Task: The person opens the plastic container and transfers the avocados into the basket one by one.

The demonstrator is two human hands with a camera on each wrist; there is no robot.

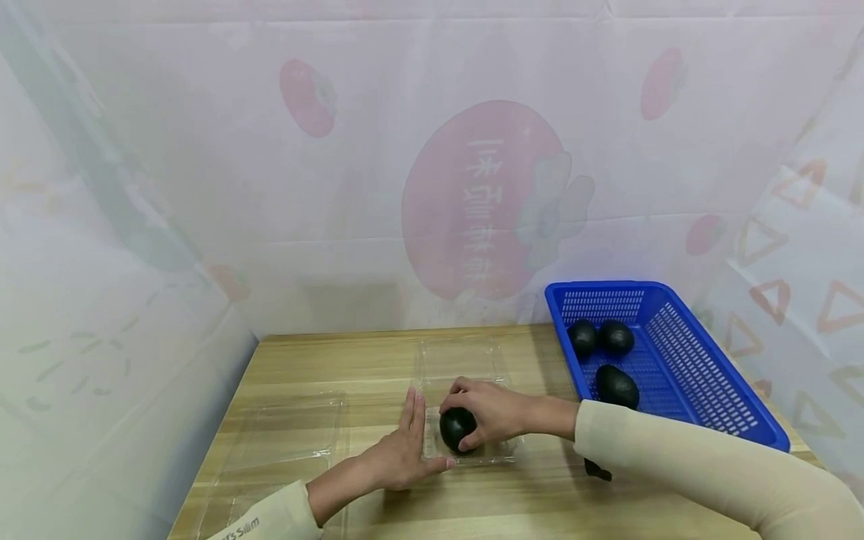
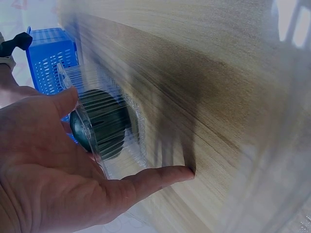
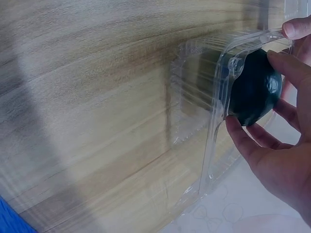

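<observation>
My right hand [image 1: 487, 411] grips a dark green avocado [image 1: 457, 429] from above, thumb and fingers curled round its sides. The avocado sits partly down inside the base of an opened clear plastic clamshell box [image 1: 501, 453], seen closer in the right wrist view, where its ribbed wall [image 3: 201, 97] stands in front of the fruit. Against the left side of this box lies my left hand [image 1: 400, 456], its fingers straight and its thumb along the front edge. In the left wrist view, the left hand [image 2: 63, 160] touches the box rim beside the avocado [image 2: 104, 128].
A blue perforated basket [image 1: 668, 375] stands at the right with several items, including an avocado [image 1: 616, 387] near its left wall. More clear plastic packaging [image 1: 290, 431] lies on the wooden table [image 1: 324, 352] at the left. Printed white cloth [image 1: 351, 187] hangs behind.
</observation>
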